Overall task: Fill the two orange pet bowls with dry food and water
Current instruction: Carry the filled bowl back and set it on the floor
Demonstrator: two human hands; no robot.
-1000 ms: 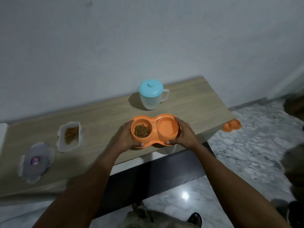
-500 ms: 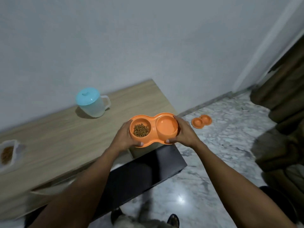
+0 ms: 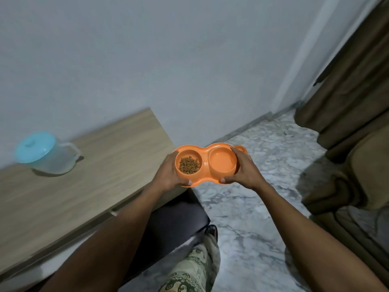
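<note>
Both hands carry an orange plastic double pet bowl [image 3: 207, 165] in the air, past the end of the wooden bench [image 3: 94, 175] and over the grey marble floor [image 3: 263, 197]. The left hand [image 3: 166, 172] grips its left end and the right hand [image 3: 245, 171] its right end. On each hand the fingers [image 3: 234, 150] curl round the far rim and the thumb presses the near edge.

The well beside the left fingers holds a heap of brown dry food [image 3: 189, 164]. The well beside the right fingers has a faint sheen, so water looks likely, but I cannot tell. Just beyond the right fingers a second orange bowl [image 3: 242, 148] peeks out on the floor, its contents hidden. Well left of the left fingers, a clear plastic jug with a pale blue lid [image 3: 45, 153] stands on the bench.

The held bowl's food seems done. How far the second bowl has got remains unknown.
</note>
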